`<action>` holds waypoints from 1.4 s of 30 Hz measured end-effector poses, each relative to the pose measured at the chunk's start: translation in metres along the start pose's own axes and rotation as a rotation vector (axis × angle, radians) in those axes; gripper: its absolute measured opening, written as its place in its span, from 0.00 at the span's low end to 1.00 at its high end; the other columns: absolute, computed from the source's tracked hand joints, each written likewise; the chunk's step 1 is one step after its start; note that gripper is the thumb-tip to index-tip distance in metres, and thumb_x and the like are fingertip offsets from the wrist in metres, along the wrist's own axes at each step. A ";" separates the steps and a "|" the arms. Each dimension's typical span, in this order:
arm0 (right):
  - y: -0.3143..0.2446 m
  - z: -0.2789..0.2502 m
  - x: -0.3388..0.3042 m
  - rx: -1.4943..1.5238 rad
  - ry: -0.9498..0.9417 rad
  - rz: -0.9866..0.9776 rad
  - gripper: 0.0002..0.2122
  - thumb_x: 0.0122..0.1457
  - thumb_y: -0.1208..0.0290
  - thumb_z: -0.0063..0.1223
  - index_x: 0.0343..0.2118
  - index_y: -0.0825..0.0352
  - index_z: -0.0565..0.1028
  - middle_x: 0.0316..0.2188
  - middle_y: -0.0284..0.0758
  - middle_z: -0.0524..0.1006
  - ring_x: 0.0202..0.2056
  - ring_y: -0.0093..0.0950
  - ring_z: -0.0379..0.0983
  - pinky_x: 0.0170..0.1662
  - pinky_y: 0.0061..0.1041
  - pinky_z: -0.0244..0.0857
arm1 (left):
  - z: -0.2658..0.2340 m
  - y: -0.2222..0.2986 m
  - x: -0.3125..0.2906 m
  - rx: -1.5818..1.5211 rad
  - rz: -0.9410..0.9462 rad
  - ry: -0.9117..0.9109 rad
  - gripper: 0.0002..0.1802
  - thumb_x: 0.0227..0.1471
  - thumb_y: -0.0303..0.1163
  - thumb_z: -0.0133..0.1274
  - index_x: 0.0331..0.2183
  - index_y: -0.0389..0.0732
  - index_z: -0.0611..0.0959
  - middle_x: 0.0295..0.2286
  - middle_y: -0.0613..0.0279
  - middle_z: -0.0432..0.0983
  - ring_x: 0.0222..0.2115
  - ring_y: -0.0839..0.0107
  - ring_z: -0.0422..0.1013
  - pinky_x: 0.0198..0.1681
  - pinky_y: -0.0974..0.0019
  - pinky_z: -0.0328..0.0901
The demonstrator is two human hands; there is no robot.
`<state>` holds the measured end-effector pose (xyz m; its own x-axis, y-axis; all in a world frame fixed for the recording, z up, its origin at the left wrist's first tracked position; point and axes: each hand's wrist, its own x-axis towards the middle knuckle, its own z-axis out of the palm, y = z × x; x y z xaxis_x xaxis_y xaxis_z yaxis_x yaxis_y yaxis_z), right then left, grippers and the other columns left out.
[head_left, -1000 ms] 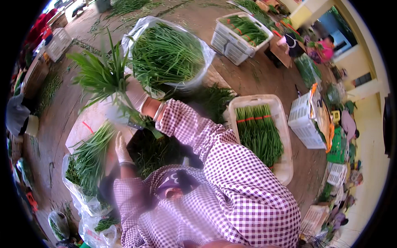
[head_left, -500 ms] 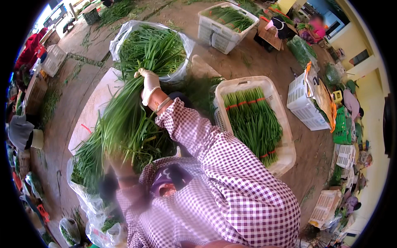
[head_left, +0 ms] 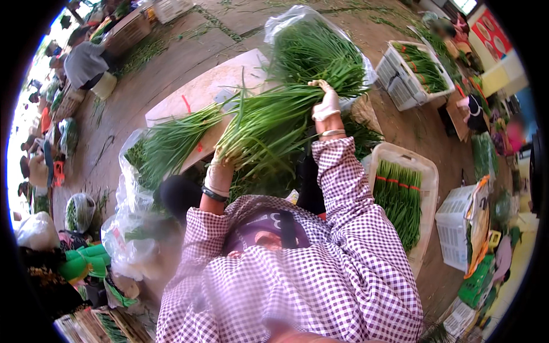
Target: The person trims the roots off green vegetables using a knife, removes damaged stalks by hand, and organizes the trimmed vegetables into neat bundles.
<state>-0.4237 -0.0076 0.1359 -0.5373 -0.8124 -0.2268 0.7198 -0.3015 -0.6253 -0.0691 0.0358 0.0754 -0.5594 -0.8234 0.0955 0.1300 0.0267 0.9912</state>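
Two gloved hands share one long bundle of green chive-like stalks (head_left: 269, 123), which lies slantwise over a pale board tabletop (head_left: 211, 86). The left hand (head_left: 220, 171), in a light glove with a dark band at the wrist, has its grip clenched round the whitish root end near the body, likely to keep the butts level. Left of that grip a clear plastic bag (head_left: 134, 188) sags open with a second sheaf of the same greens (head_left: 166, 146) spilling out of it onto the tabletop. Further along the bundle, the right hand (head_left: 327, 106), also in a pale glove, has its grip closed over the leafy part, apparently pressing the loose blades together so they do not splay. Just beyond this grip stands one large plastic-lined basket heaped with loose greens (head_left: 320, 48). Right of the right grip, low beside the checked sleeve, sits one white plastic crate (head_left: 426, 171) holding neat tied rows of greens laid flat, seemingly packed for carrying. Two more white slatted crates (head_left: 400, 80) (head_left: 457, 228) stand further right on the earthen floor. Other people work at the far edges.
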 end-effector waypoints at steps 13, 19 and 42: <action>-0.020 0.024 0.002 0.157 -0.015 0.081 0.06 0.57 0.73 0.51 0.29 0.70 0.74 0.28 0.37 0.76 0.33 0.31 0.74 0.45 0.32 0.70 | 0.028 0.053 -0.001 -0.647 -0.145 0.237 0.15 0.53 0.37 0.54 0.39 0.37 0.77 0.32 0.66 0.73 0.32 0.75 0.69 0.41 0.73 0.63; -0.047 0.015 0.016 0.165 -0.109 -0.027 0.05 0.55 0.73 0.52 0.27 0.69 0.75 0.27 0.36 0.77 0.33 0.31 0.74 0.45 0.32 0.69 | -0.020 0.011 -0.017 -0.312 -0.215 0.032 0.22 0.55 0.51 0.50 0.21 0.46 0.68 0.16 0.75 0.58 0.16 0.81 0.51 0.21 0.75 0.49; 0.007 0.095 -0.082 -0.281 -0.140 -0.036 0.06 0.56 0.70 0.53 0.30 0.68 0.77 0.30 0.30 0.77 0.34 0.21 0.71 0.42 0.22 0.65 | 0.021 -0.037 0.053 -0.205 -0.375 0.610 0.10 0.56 0.30 0.48 0.37 0.36 0.79 0.27 0.63 0.77 0.27 0.71 0.72 0.31 0.67 0.68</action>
<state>-0.3325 0.0095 0.2213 -0.4801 -0.8705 -0.1081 0.5414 -0.1971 -0.8173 -0.1211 0.0034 0.0459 -0.0496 -0.9264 -0.3731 0.2030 -0.3752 0.9045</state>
